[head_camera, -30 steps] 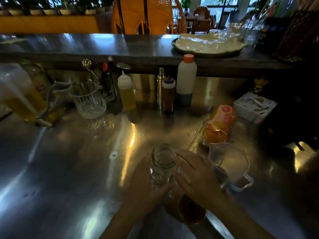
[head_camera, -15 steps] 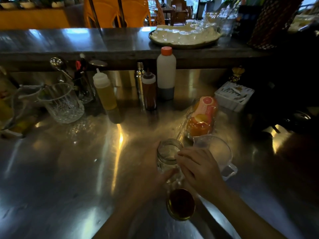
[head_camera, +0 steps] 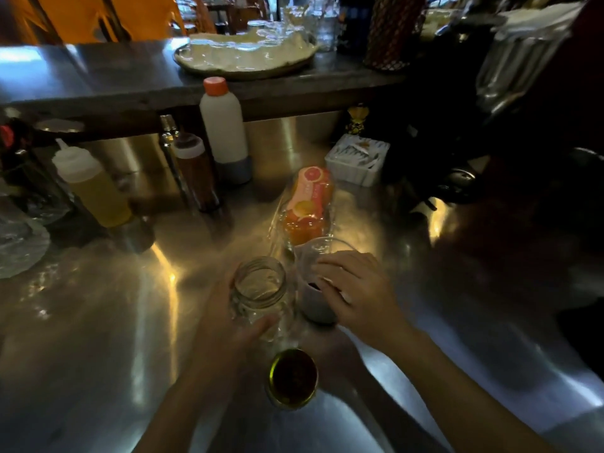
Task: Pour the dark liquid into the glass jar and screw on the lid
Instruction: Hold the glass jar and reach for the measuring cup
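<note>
Glass jar (head_camera: 260, 294) stands upright on the steel counter (head_camera: 98, 338), long axis vertical, open mouth up, no lid on. Left hand (head_camera: 225, 335) wraps the jar's near side, thumb across the glass. Just right of the jar, touching or nearly so, a clear measuring cup (head_camera: 315, 289) with dark liquid at its bottom; right hand (head_camera: 356, 289) curls narrow around it. Gold lid (head_camera: 292, 378) lies flat just in front of the jar, inside up.
</note>
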`<state>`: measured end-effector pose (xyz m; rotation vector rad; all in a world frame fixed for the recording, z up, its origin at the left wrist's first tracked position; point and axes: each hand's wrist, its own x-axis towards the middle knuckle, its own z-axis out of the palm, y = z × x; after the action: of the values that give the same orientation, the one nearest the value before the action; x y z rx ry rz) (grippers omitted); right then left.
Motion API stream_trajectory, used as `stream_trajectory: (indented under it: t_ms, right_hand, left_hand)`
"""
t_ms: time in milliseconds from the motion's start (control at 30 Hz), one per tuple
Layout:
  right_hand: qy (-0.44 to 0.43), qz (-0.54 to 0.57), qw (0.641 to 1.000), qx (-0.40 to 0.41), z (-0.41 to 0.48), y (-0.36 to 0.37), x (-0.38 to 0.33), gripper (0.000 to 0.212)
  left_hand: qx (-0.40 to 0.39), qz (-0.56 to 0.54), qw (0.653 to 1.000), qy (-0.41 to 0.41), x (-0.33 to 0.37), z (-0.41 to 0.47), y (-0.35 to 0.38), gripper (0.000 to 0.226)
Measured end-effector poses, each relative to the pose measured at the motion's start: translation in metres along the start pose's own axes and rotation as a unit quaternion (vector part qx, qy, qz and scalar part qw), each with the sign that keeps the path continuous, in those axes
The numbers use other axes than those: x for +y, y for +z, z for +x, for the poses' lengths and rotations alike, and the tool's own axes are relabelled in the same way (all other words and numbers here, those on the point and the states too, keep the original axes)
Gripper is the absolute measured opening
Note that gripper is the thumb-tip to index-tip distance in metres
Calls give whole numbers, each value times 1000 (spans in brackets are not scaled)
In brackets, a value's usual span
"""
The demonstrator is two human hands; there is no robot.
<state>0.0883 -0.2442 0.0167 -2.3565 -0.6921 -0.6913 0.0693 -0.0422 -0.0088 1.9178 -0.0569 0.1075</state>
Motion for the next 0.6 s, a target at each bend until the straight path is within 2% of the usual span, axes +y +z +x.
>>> stream_trajectory:
  t_ms: [200,400,600]
  right_hand:
    - [94,-44,993,56,-31,-16,32,14]
    - [165,-29,986,10,-48,-8,35,17]
    - [268,87,959,-42,-47,-1,39,5]
  left_hand:
    - [-3,12,1000,-7,-10,2,-1,93]
    - [-8,4,1000,-13,-11,1,-2,90]
    - [-17,13,1000,-14,-12,1,-6,93]
